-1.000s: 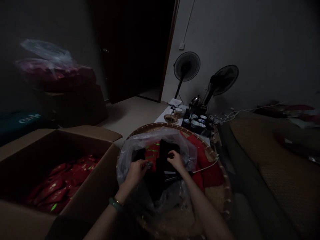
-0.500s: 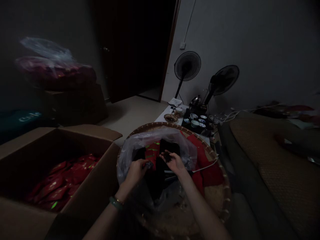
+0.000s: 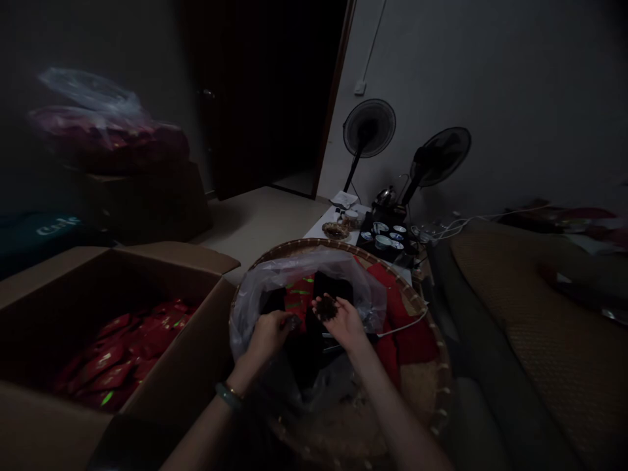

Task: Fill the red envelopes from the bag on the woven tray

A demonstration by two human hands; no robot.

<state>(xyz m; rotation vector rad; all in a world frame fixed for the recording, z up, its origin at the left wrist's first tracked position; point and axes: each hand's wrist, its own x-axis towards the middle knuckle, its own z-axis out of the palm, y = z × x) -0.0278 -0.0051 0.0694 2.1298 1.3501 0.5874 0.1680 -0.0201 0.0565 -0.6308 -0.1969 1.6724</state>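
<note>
A round woven basket tray (image 3: pixel 432 366) sits before me, holding a clear plastic bag (image 3: pixel 255 294) with dark loose material inside and red packets (image 3: pixel 299 297) beside it. My left hand (image 3: pixel 267 333) is closed in a pinch on a small item at the bag's mouth; I cannot make out what it is. My right hand (image 3: pixel 341 317) is turned palm up over the bag, cupping a small clump of dark loose leaves (image 3: pixel 328 306). A green bangle (image 3: pixel 226 396) is on my left wrist.
An open cardboard box (image 3: pixel 186 366) of red packets (image 3: pixel 118 360) stands at the left. Behind the tray is a low table with a tea set (image 3: pixel 385 237) and two standing fans (image 3: pixel 367 131). A sofa (image 3: pixel 540 327) runs along the right. A white cable (image 3: pixel 402 327) crosses the tray.
My right hand has lifted out of the bag and turned palm up with a clump of dark leaves in it. My left hand has barely moved.
</note>
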